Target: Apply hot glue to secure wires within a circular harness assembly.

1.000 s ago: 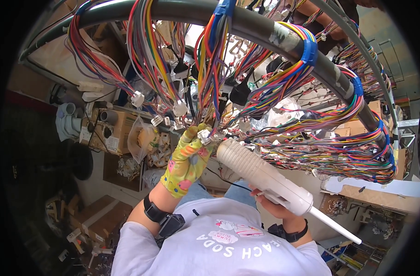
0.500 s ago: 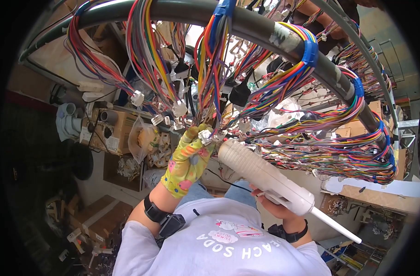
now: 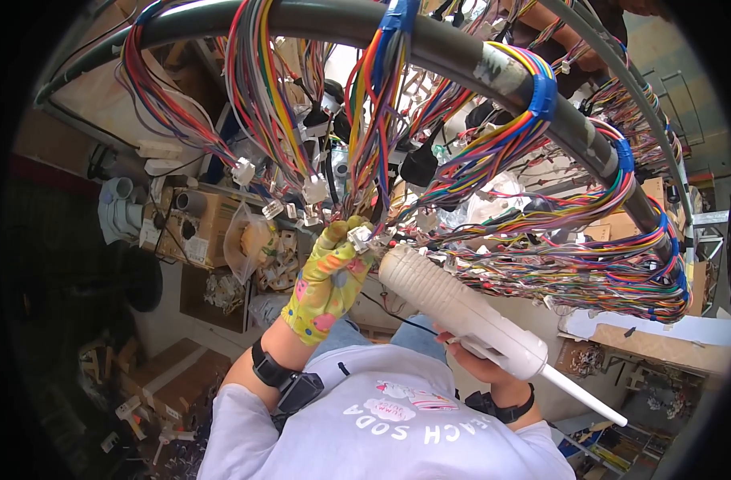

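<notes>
A: Yellow glove fabric, dotted pink and green, on the left hand [image 3: 327, 282]. Its fingertips are pinched together on a small white connector [image 3: 358, 238] that hangs from the bunch of coloured wires [image 3: 375, 120] above.

B: And the right hand [image 3: 471, 362]?

A: Bare, wrapped around the grip of a white ribbed hand tool [image 3: 461, 308]. The fingers are closed on the grip; I cannot tell whether a trigger is pressed. The tool's blunt front end sits just beside the connector, nearly touching the gloved fingertips.

B: Risks?

A: My judgement: the tool tip is so near the fingertips that a small slip could land it on the glove instead of the connector. Neighbouring white connectors [image 3: 313, 190] dangle close by, so the wrong one could be caught. A pull downward would strain the thin wires at the connector.

B: Room to move?

A: Tight above. The dark curved pipe [image 3: 429, 44] arches overhead, with wire looms tied to it by blue tape bands [image 3: 543, 90]. On the right, a dense horizontal loom [image 3: 589, 272] hems in the tool's side. Below and toward the person's body it is freer. Left is open air above cardboard boxes [image 3: 191, 232] on the floor, well apart from the hands.
</notes>
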The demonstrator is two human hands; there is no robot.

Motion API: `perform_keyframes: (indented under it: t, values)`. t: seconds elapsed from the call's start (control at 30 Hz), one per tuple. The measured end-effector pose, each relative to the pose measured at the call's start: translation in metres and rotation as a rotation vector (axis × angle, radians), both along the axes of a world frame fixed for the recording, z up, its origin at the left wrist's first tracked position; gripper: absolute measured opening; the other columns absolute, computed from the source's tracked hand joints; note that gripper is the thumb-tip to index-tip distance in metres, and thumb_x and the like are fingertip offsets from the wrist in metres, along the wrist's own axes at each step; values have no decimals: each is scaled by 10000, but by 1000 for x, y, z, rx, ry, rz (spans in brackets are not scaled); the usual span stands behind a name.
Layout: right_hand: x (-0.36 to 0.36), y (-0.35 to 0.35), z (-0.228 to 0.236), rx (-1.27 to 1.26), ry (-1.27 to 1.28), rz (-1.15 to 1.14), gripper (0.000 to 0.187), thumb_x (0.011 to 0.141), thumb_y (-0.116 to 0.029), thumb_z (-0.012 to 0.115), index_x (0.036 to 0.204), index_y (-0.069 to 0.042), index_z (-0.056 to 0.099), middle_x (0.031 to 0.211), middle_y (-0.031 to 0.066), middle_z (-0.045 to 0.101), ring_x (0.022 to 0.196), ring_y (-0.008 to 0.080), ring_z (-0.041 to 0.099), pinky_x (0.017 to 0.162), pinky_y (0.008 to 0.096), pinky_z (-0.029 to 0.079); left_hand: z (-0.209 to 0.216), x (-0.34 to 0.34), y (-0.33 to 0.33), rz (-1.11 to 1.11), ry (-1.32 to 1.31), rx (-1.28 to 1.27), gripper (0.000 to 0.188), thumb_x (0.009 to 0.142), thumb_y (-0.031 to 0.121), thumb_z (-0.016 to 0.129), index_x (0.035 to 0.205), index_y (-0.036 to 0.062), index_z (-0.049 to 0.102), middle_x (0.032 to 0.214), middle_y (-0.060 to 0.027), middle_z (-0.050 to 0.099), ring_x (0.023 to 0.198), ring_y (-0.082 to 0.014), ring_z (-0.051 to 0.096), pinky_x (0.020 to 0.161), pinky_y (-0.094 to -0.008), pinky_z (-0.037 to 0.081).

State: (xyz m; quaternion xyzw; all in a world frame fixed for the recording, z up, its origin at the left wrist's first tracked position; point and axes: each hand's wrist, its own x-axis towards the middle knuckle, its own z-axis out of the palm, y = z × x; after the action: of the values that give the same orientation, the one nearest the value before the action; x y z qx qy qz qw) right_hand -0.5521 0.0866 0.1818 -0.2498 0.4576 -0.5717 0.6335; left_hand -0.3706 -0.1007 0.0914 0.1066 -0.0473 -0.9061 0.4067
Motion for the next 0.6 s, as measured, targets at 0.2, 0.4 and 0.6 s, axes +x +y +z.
perform_keyframes:
  t: [0.2, 0.4, 0.6]
  values:
    - [-6, 5, -3, 33, 88, 41, 399, 910, -115, 492, 1286, 4, 433, 1191, 134, 552, 1073, 217, 557, 932, 320, 453, 9, 0, 0, -6, -16, 82, 312, 805, -40, 610, 1062, 137, 627, 1162, -58, 592, 1078, -191, 555, 824, -269, 496]
    - [-5, 3, -1, 4, 214, 57, 385, 910, -75, 482, 1282, 8, 434, 1175, 135, 562, 1047, 209, 574, 892, 300, 477, 15, 0, 1, -19, 6, 111, 306, 807, -36, 608, 1065, 127, 631, 1162, -66, 591, 1035, -187, 569, 820, -266, 502]
    - [-4, -1, 3, -58, 416, 94, 417, 850, 48, 515, 1261, 14, 451, 1146, 126, 582, 1032, 178, 581, 882, 281, 476, 13, 2, 1, -41, 23, 108, 295, 813, -21, 613, 1082, 101, 610, 1158, -77, 584, 1026, -187, 577, 883, -291, 487]
